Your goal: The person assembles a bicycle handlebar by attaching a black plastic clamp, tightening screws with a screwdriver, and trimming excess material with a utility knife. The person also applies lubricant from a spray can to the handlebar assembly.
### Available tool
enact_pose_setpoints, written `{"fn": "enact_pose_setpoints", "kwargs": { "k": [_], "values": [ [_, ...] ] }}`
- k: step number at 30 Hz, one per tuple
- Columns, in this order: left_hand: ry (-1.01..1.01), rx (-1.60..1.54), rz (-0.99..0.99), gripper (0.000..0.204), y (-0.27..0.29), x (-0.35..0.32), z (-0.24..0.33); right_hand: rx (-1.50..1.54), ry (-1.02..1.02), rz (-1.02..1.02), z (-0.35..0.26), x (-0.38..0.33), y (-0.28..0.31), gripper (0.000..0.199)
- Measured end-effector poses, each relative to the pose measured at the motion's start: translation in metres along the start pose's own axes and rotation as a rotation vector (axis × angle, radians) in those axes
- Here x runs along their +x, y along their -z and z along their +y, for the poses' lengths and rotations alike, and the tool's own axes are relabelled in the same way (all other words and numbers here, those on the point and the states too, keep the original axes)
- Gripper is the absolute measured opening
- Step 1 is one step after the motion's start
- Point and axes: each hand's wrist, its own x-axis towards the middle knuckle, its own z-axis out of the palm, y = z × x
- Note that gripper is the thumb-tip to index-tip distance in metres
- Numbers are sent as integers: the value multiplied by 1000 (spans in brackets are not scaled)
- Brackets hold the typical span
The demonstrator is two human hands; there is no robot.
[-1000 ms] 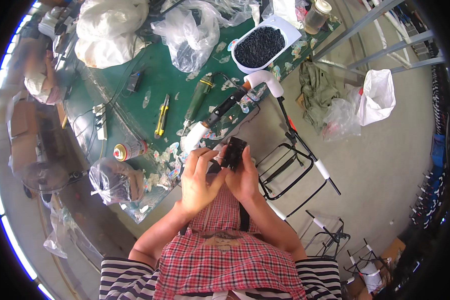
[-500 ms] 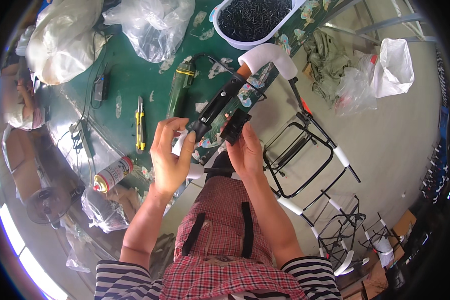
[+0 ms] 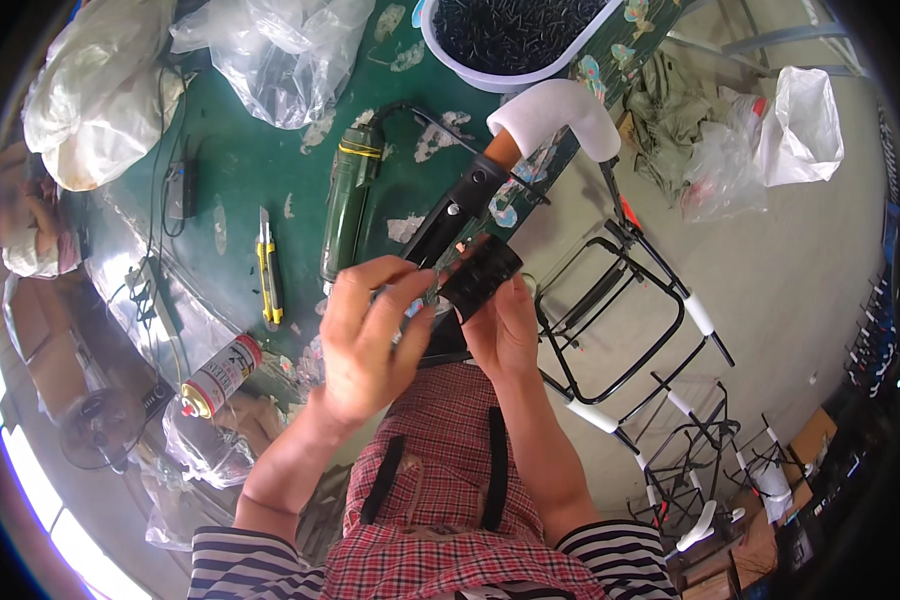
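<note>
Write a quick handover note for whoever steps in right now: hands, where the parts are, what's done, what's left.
Right hand grips a small black ribbed part above the lap. Left hand meets it from the left, fingertips on the part's near end. Just beyond lies a long black handle-like piece with a white foam elbow, at the green table edge. Yellow utility knife, green tool, spray can and tub of black pieces are on the table. Done: part picked up. Left: whatever fitting follows; not visibly joined yet.

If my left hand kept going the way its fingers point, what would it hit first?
Likely the black part held in the right hand. The left hand points up and right, its fingertips almost on it. Beyond lies the long black tool.
</note>
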Motion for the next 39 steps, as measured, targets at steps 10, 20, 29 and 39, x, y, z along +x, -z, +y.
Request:
{"fn": "enact_pose_setpoints", "kwargs": {
  "k": [10, 20, 29, 39],
  "values": [
    [-173, 188, 50, 34, -18, 5, 25, 17, 44, -73, -8, -25, -6, 65],
    [-140, 46, 90, 26, -19, -1, 32, -18, 52, -41, -11, -27, -18, 67],
    [-151, 37, 92, 27, -22, 2, 24, 16, 41, -77, -1, -21, -1, 65],
    [-183, 58, 34, 30, -29, 2, 7, 60, -36, -94, 10, -11, 24, 59]
  ]
}}
